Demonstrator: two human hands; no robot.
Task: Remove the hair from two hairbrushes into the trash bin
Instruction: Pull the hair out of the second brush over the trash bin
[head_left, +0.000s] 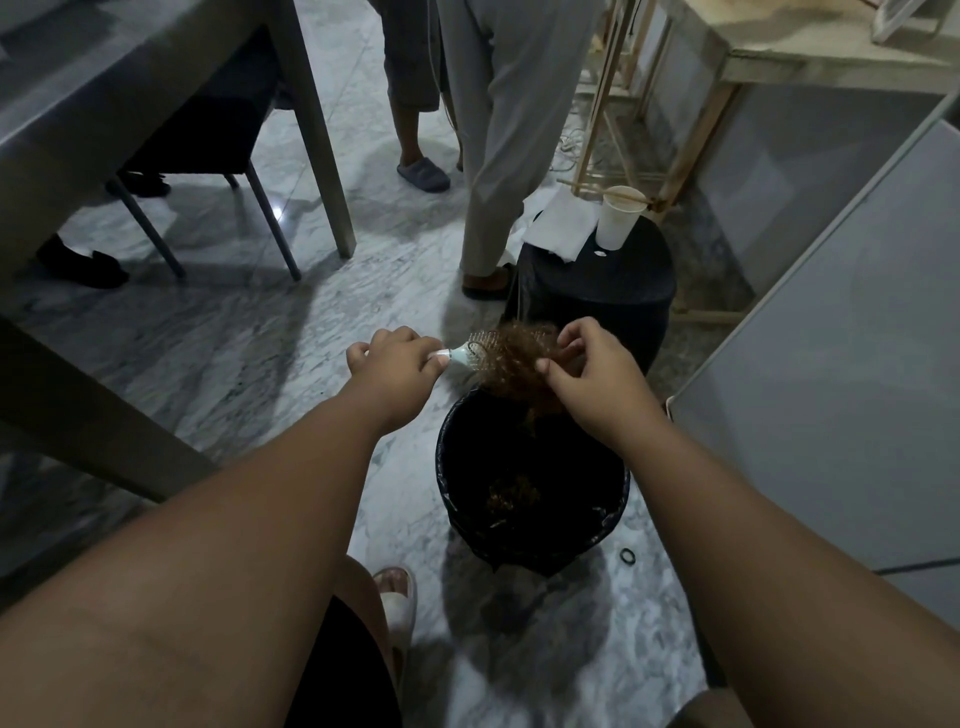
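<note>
My left hand (390, 358) grips the pale handle of a light-coloured hairbrush (462, 356), held level above the far rim of a black-lined trash bin (453, 483). A thick tuft of curly brown hair (511, 364) covers the bristles and hangs down toward the bin. My right hand (589, 366) pinches this hair at the brush's right end. A small clump of brown hair (511, 493) lies at the bottom of the bin. No second hairbrush is in view.
A black stool (613, 286) with a paper cup (618, 215) and white paper stands behind the bin. Two people's legs (493, 156) stand beyond. A table leg (322, 130) and chair are at left, a grey cabinet (841, 374) at right. A black hair tie (628, 557) lies on the floor.
</note>
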